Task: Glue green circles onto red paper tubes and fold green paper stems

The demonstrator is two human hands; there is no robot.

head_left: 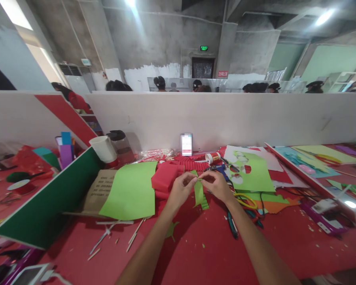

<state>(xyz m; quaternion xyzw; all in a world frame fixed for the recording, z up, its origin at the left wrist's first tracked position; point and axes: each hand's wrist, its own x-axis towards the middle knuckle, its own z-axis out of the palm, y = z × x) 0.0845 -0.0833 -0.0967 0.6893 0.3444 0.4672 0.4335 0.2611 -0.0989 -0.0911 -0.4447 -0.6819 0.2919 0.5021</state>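
Observation:
Between my two hands hangs a light green paper strip (pixel 198 194), its lower end notched or pleated. My left hand (pixel 184 185) pinches its top edge from the left. Close beside it, my right hand (pixel 215 183) pinches the same edge from the right, fingertips nearly touching. A red paper bundle (pixel 165 177) lies just left of my left hand. Below my left wrist, a small green paper cutout (pixel 172 230) rests on the red table (pixel 195 257). Pliers with dark handles (pixel 232 225) lie under my right forearm.
A green sheet (pixel 133 190) covers some cardboard (pixel 99 190) on the left. At right lies a green sheet with cut-out holes (pixel 259 174), near yellow-handled scissors (pixel 246 201). A phone (pixel 186 144) leans on the white partition (pixel 225 118). A white cup (pixel 103 149) stands back left.

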